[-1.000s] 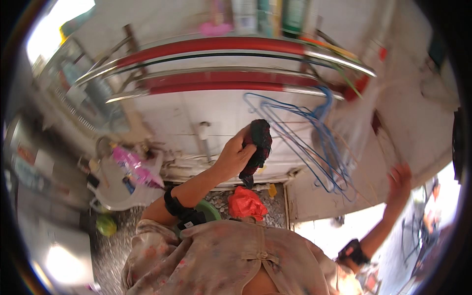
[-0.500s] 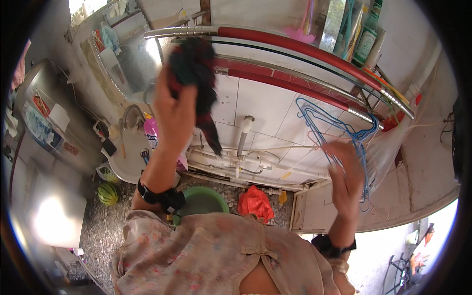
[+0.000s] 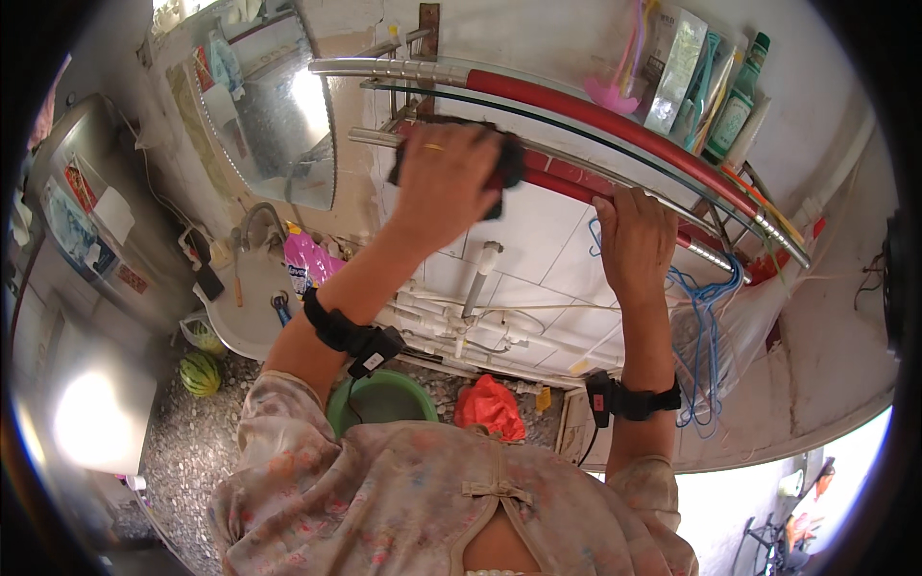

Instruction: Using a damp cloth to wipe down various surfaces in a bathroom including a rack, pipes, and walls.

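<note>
My left hand (image 3: 440, 180) is closed on a dark cloth (image 3: 510, 165) with black and red in it, pressed over the left part of the lower rail (image 3: 555, 184) of a wall rack. That rail is red in the middle and silver toward its ends. Farther right, my right hand (image 3: 639, 235) grips the same rail, fingers over it and thumb to the left. Blue wire hangers (image 3: 706, 331) hang from the rail's right end, just beside that hand. The cloth hides the part of the rail beneath it.
Above runs a second rail (image 3: 615, 117) beside a glass shelf holding a green bottle (image 3: 735, 110). A mirror (image 3: 274, 144) hangs left of the rack. Lower down are a sink (image 3: 252, 322), white pipes (image 3: 432, 315), a green basin (image 3: 413, 389), a red plastic bag (image 3: 490, 408) and a watermelon (image 3: 200, 374).
My left hand brought the cloth right and down onto the lower rail. My right hand moved up and left from beside the hangers and took hold of the rail.
</note>
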Demonstrator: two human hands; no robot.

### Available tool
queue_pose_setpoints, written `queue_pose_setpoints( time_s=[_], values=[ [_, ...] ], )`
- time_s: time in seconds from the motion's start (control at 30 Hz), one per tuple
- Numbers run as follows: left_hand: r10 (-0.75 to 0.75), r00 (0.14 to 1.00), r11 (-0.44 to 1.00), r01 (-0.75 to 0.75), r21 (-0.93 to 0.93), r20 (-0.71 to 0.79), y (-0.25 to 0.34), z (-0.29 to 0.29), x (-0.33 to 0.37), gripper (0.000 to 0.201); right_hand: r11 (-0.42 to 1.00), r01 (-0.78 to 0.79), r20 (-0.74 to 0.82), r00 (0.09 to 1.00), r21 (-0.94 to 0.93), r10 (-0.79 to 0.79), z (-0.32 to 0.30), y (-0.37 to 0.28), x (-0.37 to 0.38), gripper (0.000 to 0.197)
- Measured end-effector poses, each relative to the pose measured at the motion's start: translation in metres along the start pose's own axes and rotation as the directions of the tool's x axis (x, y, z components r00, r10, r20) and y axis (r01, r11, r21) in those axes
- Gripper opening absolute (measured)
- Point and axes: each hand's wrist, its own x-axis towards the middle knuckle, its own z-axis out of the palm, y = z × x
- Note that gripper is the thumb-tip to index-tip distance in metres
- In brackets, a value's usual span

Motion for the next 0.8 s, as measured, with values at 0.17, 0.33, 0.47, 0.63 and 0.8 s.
queue_pose_setpoints(
  time_s=[0.17, 0.33, 0.47, 0.63, 0.8],
  values=[
    [0.156, 0.988, 0.987, -0.155, -0.032, 0.014, 0.031, 0.028, 0.022, 0.055, 0.999, 0.034, -0.03, 0.999, 0.037, -0.032, 0.007, 0.003, 0.001, 0.023],
    [0.216, 0.976, 0.975, -0.217, 0.04, 0.037, -0.002, 0.017, 0.015, 0.045, 0.999, 0.035, -0.004, 0.999, 0.024, -0.034, 0.003, 0.004, 0.002, 0.022],
    [0.145, 0.989, 0.977, -0.147, 0.155, 0.026, -0.054, -0.007, -0.012, 0.048, 0.999, 0.039, -0.019, 0.999, 0.012, -0.039, 0.0, 0.004, 0.002, 0.022],
    [0.153, 0.985, 0.975, -0.139, 0.174, -0.074, -0.108, -0.021, -0.034, 0.04, 0.998, 0.034, -0.001, 0.999, 0.044, -0.034, 0.001, 0.004, 0.0, 0.022],
    [0.125, 0.982, 0.977, -0.097, 0.187, -0.141, -0.119, -0.019, -0.041, 0.044, 0.998, 0.056, -0.016, 0.998, -0.008, -0.056, 0.004, 0.003, 0.0, 0.025]
  ],
)
